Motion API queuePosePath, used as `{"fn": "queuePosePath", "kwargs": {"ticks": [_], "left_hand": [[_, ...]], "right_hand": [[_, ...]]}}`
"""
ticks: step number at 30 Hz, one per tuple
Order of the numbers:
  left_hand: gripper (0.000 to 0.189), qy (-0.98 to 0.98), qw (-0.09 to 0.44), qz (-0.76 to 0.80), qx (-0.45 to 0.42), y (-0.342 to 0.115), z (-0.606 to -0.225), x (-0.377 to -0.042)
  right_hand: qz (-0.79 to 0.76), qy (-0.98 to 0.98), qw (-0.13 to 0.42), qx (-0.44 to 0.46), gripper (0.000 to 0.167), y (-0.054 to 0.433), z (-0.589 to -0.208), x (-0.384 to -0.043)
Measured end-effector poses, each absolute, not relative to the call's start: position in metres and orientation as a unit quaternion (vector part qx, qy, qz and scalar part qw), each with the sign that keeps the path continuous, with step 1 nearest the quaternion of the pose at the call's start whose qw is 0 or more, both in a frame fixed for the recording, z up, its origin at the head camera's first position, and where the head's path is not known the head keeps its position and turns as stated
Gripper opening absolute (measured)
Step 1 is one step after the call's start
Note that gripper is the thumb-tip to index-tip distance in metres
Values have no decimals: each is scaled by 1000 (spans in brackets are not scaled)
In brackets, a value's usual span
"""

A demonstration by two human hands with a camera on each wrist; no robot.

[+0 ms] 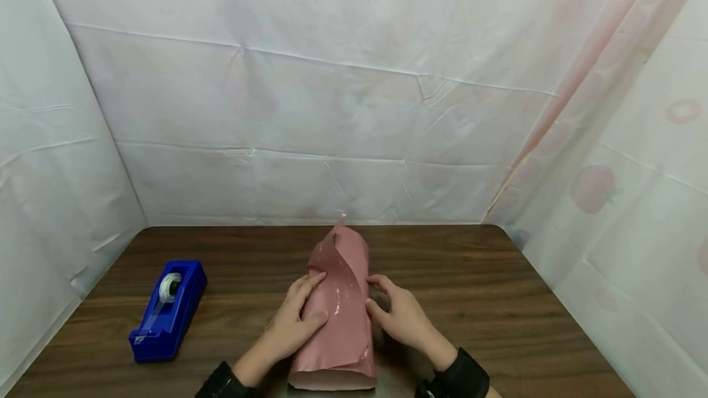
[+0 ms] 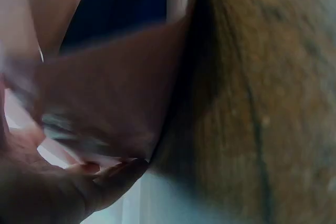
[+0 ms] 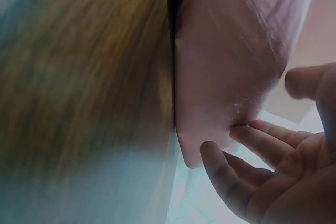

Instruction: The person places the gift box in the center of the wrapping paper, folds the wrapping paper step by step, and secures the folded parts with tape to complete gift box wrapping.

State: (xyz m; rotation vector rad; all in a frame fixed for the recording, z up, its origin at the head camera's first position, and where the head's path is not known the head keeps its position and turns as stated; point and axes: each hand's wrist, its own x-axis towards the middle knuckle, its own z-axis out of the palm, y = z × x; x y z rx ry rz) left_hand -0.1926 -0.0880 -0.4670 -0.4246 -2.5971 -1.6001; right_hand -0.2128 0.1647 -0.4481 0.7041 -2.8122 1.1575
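A pink sheet of glossy wrapping paper (image 1: 340, 318), rolled into a loose tube with one edge lapping diagonally over the top, lies lengthwise on the table. Its near end gapes. Through an opening in the left wrist view, a dark blue object (image 2: 136, 11) shows inside; its kind is not clear. My left hand (image 1: 293, 318) rests against the tube's left side, thumb and a finger lying on the paper. On the opposite side, my right hand (image 1: 406, 315) touches the paper with its fingertips, fingers spread and slightly bent.
A blue tape dispenser (image 1: 185, 312) with a roll of clear tape stands at the left on the dark wooden table (image 1: 470, 287). Pale patterned sheets (image 1: 332, 109) hang behind the table and on both sides.
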Motion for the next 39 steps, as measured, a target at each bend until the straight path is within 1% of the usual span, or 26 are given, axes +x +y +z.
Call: {"fn": "queuePosePath", "kwargs": {"ticks": [5, 8, 14, 17, 20, 27, 31, 33, 39], "left_hand": [[97, -825, -7, -557, -100, -90, -462, -193], [102, -827, -24, -555, -85, -91, -460, -193], [90, -822, -47, -560, -89, -89, -461, -192], [90, -802, -66, -586, -99, -87, -462, -192], [89, -786, -80, -603, -110, -85, -464, -193], [62, -796, -93, -584, -133, -86, -467, -196], [57, -806, -90, -573, -120, -85, -467, -196], [57, -807, -87, -573, -113, -84, -467, -195], [59, -809, -79, -572, -105, -83, -466, -194]], "right_hand": [[389, -891, -2, 236, 42, 165, -448, -214], [385, -890, -6, 244, 44, 165, -448, -214], [379, -889, -24, 257, 44, 164, -448, -213], [378, -890, -26, 255, 43, 162, -448, -213], [376, -890, -13, 258, 43, 161, -448, -213], [389, -887, 6, 250, 42, 160, -451, -214], [395, -883, 17, 252, 45, 160, -451, -215], [403, -881, 8, 247, 47, 160, -450, -214], [446, -868, -42, 213, 49, 161, -447, -213]]}}
